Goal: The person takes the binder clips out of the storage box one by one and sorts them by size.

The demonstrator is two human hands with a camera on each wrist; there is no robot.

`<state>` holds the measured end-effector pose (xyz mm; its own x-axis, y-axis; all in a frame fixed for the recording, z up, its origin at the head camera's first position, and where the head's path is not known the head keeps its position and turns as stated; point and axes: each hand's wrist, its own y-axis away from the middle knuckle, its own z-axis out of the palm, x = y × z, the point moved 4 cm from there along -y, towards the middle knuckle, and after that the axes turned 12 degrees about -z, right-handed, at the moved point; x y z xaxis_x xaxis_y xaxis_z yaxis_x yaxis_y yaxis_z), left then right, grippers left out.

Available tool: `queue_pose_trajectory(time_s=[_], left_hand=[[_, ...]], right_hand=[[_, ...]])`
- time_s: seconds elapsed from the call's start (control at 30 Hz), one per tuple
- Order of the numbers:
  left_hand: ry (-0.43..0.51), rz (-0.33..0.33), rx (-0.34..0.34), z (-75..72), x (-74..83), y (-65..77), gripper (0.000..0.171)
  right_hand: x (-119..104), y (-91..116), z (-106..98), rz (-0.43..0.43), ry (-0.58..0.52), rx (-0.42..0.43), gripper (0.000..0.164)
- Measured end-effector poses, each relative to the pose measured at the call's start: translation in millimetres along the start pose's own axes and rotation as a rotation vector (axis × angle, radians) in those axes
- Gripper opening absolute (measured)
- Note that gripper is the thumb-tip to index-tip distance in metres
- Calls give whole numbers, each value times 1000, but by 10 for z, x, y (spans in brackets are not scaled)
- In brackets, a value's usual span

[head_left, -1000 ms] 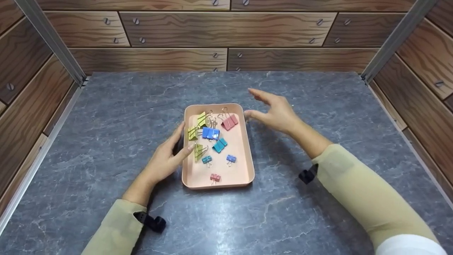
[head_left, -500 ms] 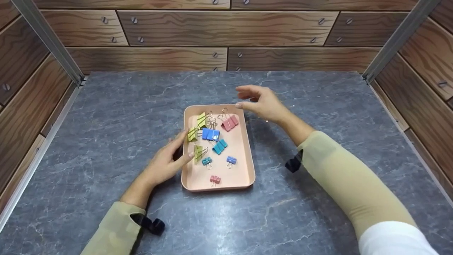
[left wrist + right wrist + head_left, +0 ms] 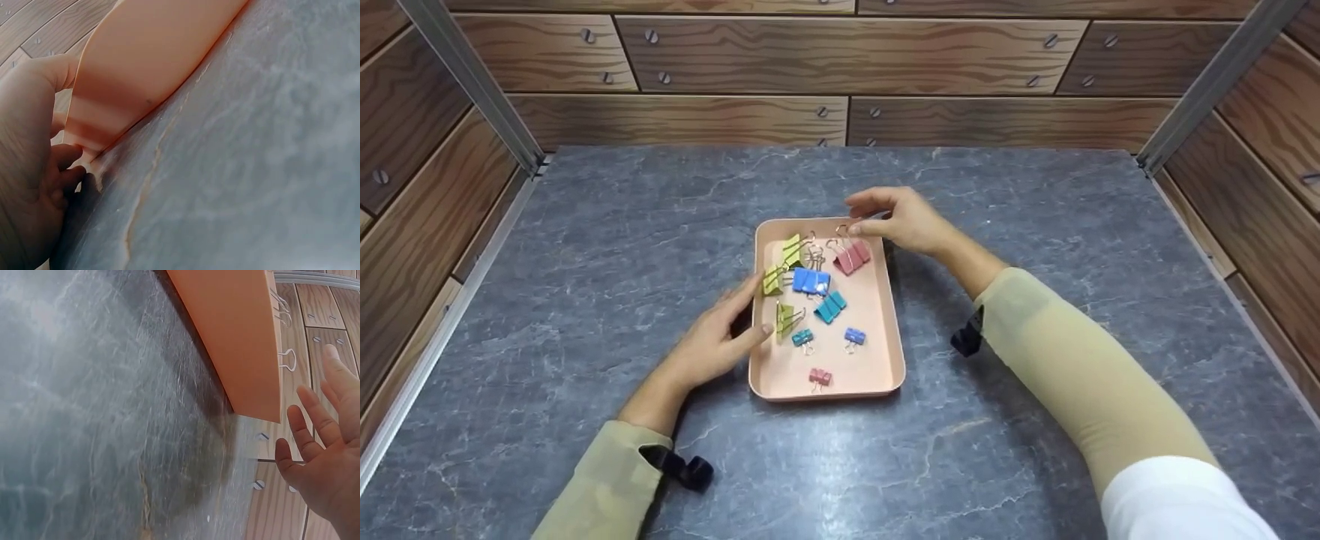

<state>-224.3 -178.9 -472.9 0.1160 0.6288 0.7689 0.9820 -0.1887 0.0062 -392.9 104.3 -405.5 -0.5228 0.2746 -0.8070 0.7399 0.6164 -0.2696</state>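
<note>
A pale pink tray point(image 3: 761, 375) holds several binder clips. My left hand point(image 3: 709, 346) grips its left wall, thumb over the rim and the other fingers outside. In the left wrist view that hand point(image 3: 34, 129) has its fingertips at the tray's outer wall point(image 3: 146, 50). My right hand point(image 3: 911, 223) hovers over the far right corner, fingers apart, just above the large pink binder clip point(image 3: 852, 257). The right wrist view shows this hand point(image 3: 332, 461) holding nothing. Three yellow-green clips, one of them a yellow-green binder clip point(image 3: 772, 280), lie along the left side.
Around the tray's middle lie a blue binder clip point(image 3: 811, 281) and a teal binder clip point(image 3: 830, 307). Smaller teal point(image 3: 802, 337), blue point(image 3: 854, 336) and pink point(image 3: 820, 376) clips lie nearer. A grey marbled table point(image 3: 1035, 202) meets wood-patterned walls point(image 3: 735, 60).
My right hand has moved left from beside the tray to above its far right corner. My left hand keeps its place at the left wall, and the clips lie as before.
</note>
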Motion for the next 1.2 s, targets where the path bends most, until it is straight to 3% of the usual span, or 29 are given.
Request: queue_pose_trajectory(time_s=[0.63, 1.2], left_hand=[[10, -33, 0, 7, -39, 5, 81], [-2, -55, -2, -1, -31, 11, 81]], right_hand=[[64, -75, 127, -3, 37, -97, 36], [66, -96, 163, 15, 121, -81, 18]])
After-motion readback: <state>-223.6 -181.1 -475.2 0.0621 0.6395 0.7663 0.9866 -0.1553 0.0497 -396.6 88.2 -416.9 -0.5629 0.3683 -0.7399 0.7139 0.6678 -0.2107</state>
